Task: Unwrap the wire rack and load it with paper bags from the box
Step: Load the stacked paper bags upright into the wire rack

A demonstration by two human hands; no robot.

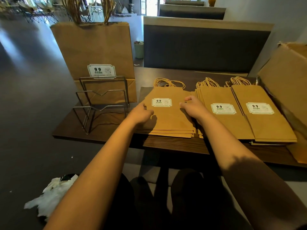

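While our left hand (143,113) and right hand (192,106) rest at nine and three o'clock on the near stack of paper bags (169,117), we cannot tell whether the fingers curl under its edges. The wire rack (103,103) stands at ten o'clock on the tabletop (69,130), tall bags (94,52) upright in its rear slot. The box (289,80) sits at two o'clock.

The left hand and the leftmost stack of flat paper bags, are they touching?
Touching. In the head view the left hand rests on the left edge of the leftmost stack of paper bags, with no gap between them.
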